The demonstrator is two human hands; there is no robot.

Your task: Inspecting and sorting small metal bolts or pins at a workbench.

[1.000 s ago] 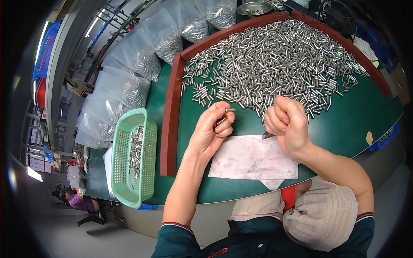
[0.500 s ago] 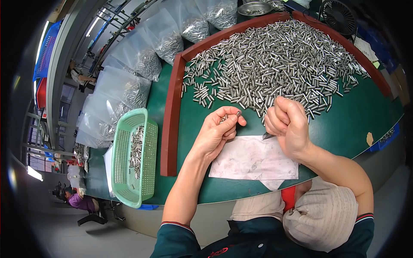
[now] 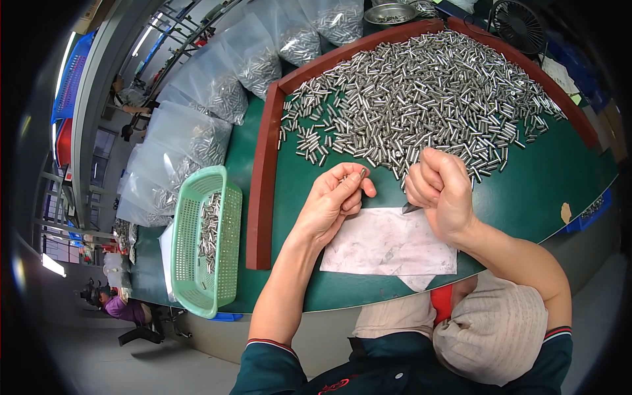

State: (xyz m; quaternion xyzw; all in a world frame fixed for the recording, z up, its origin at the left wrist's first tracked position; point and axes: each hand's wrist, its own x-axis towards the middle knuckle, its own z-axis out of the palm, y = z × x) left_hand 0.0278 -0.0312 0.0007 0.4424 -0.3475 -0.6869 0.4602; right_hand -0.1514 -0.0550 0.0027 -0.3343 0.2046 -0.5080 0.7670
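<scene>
One pin (image 3: 361, 175) pinched upright in left hand (image 3: 332, 201) fingertips over white sheet (image 3: 388, 243), near pile (image 3: 421, 99), right hand (image 3: 442, 191) fisted around dark blade (image 3: 411, 209): trimming step, probably needing tip brought to pin end.

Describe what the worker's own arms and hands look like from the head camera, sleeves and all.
Both hands are bare: no gloves, rings or watch show on the left hand or the right hand. The forearms are bare too. The short sleeves are dark teal, each ending in a cuff edged with thin red and white stripes. No cables or markings show on the arms.
</scene>
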